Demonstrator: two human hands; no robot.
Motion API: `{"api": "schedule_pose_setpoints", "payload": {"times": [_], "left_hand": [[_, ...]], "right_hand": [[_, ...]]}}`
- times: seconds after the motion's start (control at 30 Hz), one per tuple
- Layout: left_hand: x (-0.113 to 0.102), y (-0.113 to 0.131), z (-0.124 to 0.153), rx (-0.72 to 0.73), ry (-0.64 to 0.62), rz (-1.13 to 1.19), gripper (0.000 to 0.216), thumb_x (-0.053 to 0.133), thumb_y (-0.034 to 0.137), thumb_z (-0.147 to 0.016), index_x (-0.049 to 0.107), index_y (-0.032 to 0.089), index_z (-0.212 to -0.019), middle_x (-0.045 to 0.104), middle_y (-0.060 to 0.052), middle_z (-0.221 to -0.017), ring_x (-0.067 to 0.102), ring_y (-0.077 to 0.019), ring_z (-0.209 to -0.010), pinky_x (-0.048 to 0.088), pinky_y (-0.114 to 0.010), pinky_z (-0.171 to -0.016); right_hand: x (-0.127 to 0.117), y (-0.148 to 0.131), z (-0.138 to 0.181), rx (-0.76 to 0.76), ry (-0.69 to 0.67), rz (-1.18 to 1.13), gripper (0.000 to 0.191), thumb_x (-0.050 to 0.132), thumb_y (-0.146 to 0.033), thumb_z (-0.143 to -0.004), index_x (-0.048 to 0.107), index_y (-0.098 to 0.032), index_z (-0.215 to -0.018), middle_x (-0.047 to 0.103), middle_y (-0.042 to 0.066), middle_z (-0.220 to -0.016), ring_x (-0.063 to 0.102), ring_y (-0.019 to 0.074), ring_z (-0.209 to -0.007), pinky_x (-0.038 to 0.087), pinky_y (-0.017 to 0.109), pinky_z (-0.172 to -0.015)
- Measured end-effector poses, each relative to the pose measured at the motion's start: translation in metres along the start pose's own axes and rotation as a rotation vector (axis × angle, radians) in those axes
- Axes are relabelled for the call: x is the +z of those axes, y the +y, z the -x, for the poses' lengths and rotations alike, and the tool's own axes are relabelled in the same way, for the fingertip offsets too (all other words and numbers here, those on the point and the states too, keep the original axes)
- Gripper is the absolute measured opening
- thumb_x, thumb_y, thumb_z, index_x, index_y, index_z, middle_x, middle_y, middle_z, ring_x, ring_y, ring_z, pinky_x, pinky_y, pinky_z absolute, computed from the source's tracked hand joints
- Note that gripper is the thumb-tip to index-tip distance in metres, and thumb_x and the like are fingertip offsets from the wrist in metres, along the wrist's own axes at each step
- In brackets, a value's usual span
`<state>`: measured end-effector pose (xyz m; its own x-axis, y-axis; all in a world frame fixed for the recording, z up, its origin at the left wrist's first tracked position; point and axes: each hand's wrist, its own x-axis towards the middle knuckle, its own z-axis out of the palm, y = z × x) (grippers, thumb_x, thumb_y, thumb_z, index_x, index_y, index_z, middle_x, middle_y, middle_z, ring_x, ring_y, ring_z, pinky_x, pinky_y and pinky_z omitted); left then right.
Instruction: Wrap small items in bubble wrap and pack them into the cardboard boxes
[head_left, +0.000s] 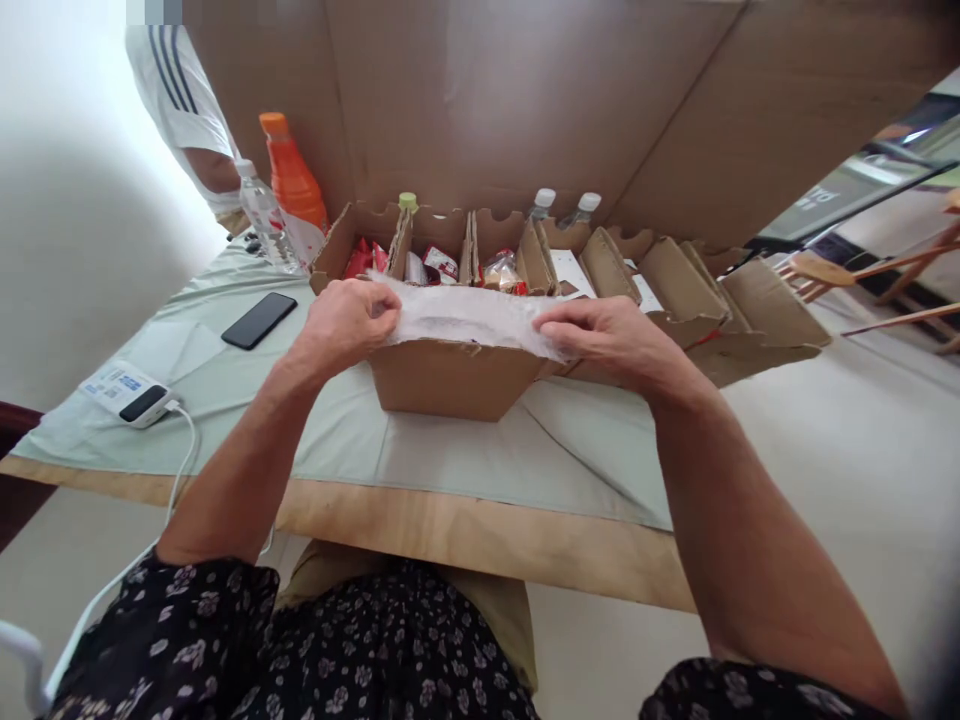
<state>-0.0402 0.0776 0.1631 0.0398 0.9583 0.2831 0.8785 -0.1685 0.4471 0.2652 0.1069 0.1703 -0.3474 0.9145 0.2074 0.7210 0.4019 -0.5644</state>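
A thin white translucent sheet (469,315), apparently a bag or wrapping film, stretches between my two hands. Its left end is pinched by my left hand (352,318), fingers closed. My right hand (600,335) grips the other end between thumb and fingers. Right below the sheet stands a brown cardboard box (454,380), its front wall facing me; the sheet lies over its top and hides the inside. Whether the sheet rests on the rim or hovers just above it, I cannot tell.
Behind stands a row of cardboard bins (514,245) with packaged goods. An orange bottle (294,180) and a clear bottle (264,215) stand at the left. A phone (259,320) and a white device (146,405) with a cable lie on the cloth. A person (180,100) is behind the cardboard panel (525,110).
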Motion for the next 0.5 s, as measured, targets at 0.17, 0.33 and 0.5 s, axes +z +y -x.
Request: {"api": "schedule_pose_setpoints", "payload": {"times": [0.17,0.33,0.5], "left_hand": [[-0.003,0.003,-0.029,-0.007,-0.263,-0.327,0.018,0.060,0.014,-0.077,0.076,0.018,-0.070,0.060,-0.001,-0.060,0.064,-0.0207,-0.069,0.047,-0.033,-0.074],[0.004,-0.013,-0.054,0.105,-0.381,-0.337,0.017,0.064,0.020,-0.075,0.080,0.026,-0.077,0.067,-0.001,-0.064,0.061,-0.0189,-0.063,0.045,-0.029,-0.069],[-0.006,-0.021,-0.043,0.154,-0.194,-0.379,0.021,0.061,0.034,-0.082,0.078,0.022,-0.080,0.067,-0.003,-0.078,0.059,-0.0149,-0.065,0.045,-0.027,-0.071]], "right_hand": [[-0.002,-0.005,-0.044,0.044,-0.369,0.520,0.017,0.063,-0.013,-0.073,0.077,-0.022,-0.070,0.062,-0.004,-0.056,0.049,0.0117,-0.055,0.034,0.027,-0.056],[0.009,-0.017,-0.060,-0.027,-0.464,0.732,0.016,0.070,-0.006,-0.067,0.074,-0.021,-0.065,0.061,-0.002,-0.054,0.049,0.0133,-0.053,0.035,0.029,-0.059],[0.002,0.015,-0.071,-0.177,-0.460,0.549,0.008,0.073,-0.021,-0.079,0.075,-0.020,-0.072,0.065,-0.003,-0.060,0.057,0.0122,-0.057,0.042,0.028,-0.064]]}}
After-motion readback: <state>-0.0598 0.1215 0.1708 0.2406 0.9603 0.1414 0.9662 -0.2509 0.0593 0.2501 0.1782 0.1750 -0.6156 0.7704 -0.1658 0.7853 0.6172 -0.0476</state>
